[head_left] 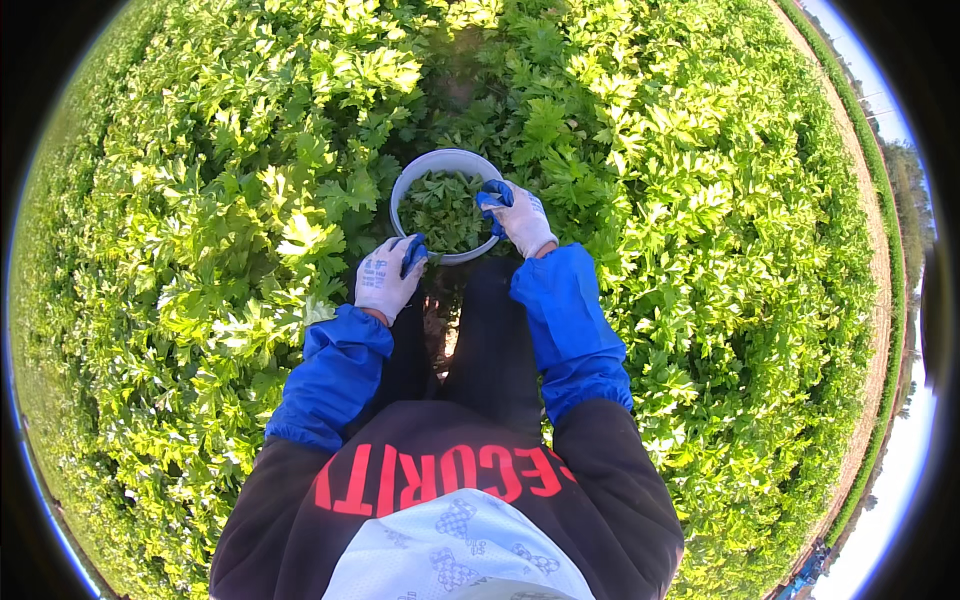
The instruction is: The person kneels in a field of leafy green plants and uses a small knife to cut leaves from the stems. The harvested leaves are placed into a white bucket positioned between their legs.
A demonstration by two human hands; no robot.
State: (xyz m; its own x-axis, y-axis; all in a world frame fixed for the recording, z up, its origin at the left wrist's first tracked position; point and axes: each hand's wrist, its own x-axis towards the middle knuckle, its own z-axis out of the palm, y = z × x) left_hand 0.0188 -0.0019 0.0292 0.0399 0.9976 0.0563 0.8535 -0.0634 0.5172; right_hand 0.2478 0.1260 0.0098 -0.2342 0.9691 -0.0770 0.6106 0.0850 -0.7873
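A round white plastic bucket (405, 174) stands among leafy green plants just beyond my knees. Cut green leaves (444, 211) lie inside it. My left hand (391, 274), in a white knit glove with blue-coated fingertips, is at the near left of the bucket, its fingers curled by the rim. My right hand (517, 214), gloved the same way, is over the bucket's right rim with bent fingers. Whether either hand holds something cannot be told, as the fingers hide what is under them. Blue sleeve covers are on both forearms.
Dense leafy plants, which look like celery (225, 247), surround me on both sides. A darker, shaded gap (457, 82) between the plants runs ahead of the bucket. At the far right a pale dirt path (877, 285) borders the field.
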